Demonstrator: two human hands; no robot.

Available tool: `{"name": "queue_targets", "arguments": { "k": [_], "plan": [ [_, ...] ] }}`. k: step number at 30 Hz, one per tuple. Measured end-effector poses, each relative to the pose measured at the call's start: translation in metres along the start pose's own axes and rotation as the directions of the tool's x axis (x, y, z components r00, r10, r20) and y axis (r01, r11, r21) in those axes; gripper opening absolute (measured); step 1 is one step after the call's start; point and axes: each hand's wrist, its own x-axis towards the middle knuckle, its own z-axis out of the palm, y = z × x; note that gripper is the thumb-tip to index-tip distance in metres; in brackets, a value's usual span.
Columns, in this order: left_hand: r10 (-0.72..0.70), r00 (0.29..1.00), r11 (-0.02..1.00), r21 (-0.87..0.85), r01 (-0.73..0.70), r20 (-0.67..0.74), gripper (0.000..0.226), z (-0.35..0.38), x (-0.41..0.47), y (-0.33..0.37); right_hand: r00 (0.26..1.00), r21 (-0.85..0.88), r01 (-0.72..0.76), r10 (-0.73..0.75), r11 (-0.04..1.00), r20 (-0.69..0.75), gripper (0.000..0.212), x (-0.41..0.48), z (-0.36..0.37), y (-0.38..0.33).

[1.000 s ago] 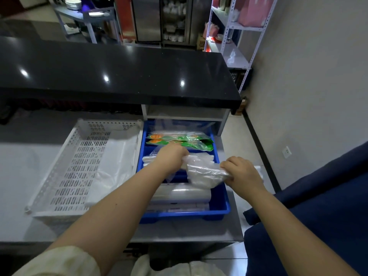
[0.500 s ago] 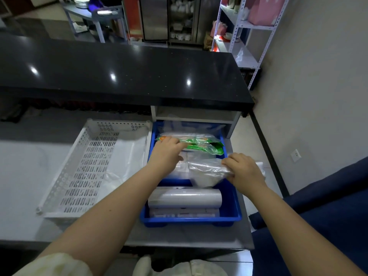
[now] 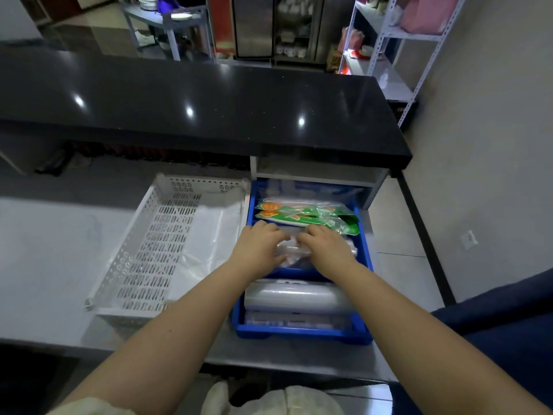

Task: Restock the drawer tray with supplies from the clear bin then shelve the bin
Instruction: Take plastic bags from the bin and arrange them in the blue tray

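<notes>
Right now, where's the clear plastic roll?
Head view: the clear plastic roll lies crosswise at the near end of the blue tray, right of the white basket.
</notes>
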Motion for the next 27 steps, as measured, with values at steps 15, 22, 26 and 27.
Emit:
{"name": "queue_targets", "arguments": {
  "k": [15, 22, 26, 27],
  "plan": [
    [-0.079, 0.962, 0.996, -0.015, 0.086, 0.261, 0.038, 0.015, 0.000, 0.004, 0.948, 0.258, -0.227, 0.152, 0.939, 0.279, 0.034, -0.030, -0.011, 0.013],
    [-0.077, 0.962, 0.994, -0.053, 0.094, 0.261, 0.037, -0.001, -0.013, 0.003, 0.918, 0.171, -0.267, 0.197, 0.948, 0.344, 0.023, -0.025, -0.028, -0.005],
    [-0.178, 0.984, 0.971, -0.164, 0.175, -0.005, 0.040, -0.024, -0.041, -0.003, 0.992, 0.325, -0.110, 0.082, 0.939, 0.097, 0.018, -0.010, -0.044, -0.048],
    [-0.243, 0.968, 0.956, -0.185, 0.228, -0.058, 0.040, -0.030, -0.052, -0.008, 0.997, 0.346, -0.045, 0.023, 0.937, 0.068, 0.019, -0.006, -0.046, -0.060]
  ]
}}
